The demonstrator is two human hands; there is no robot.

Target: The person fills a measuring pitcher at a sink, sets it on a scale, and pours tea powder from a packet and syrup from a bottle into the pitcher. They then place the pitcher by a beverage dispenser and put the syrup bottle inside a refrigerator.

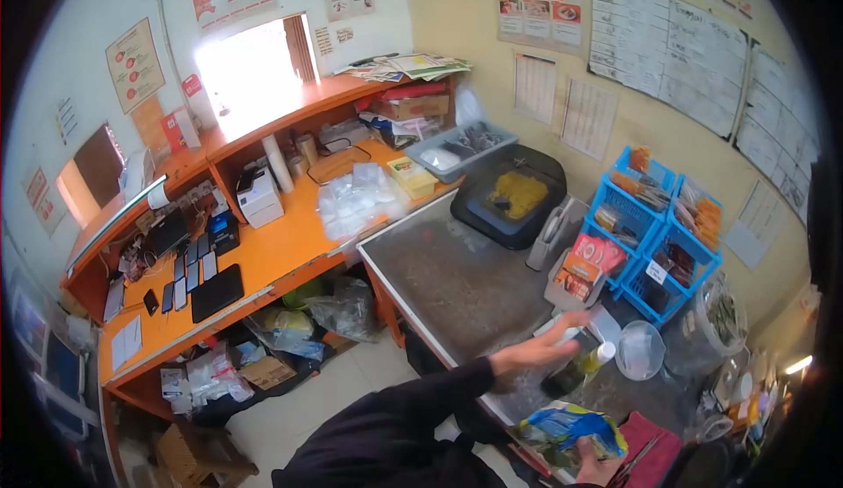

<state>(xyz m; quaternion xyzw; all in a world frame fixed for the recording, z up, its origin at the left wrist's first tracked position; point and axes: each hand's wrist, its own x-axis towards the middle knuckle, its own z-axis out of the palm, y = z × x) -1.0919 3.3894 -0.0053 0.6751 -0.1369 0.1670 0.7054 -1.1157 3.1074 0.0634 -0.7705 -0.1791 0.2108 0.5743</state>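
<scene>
My left hand (543,348), slightly blurred, reaches over the dark tabletop with fingers stretched out and nothing visibly gripped. Close to its fingertips stands a bottle (587,367) of greenish-yellow liquid with a white cap. Lower down, my right hand (599,469) is closed on the edge of a blue and yellow plastic packet (571,428), which looks crumpled. Beside that hand, scissors (639,458) rest over a dark red cloth (660,444); whether the fingers touch them I cannot tell. A clear round container (640,350) sits past the bottle.
Blue baskets (654,247) of packaged food stand against the wall, with a red and orange box (580,270) in front. A black tray (509,197) holds yellow food. To the left runs an orange counter (285,240) with phones, a printer (260,198) and plastic bags (362,198).
</scene>
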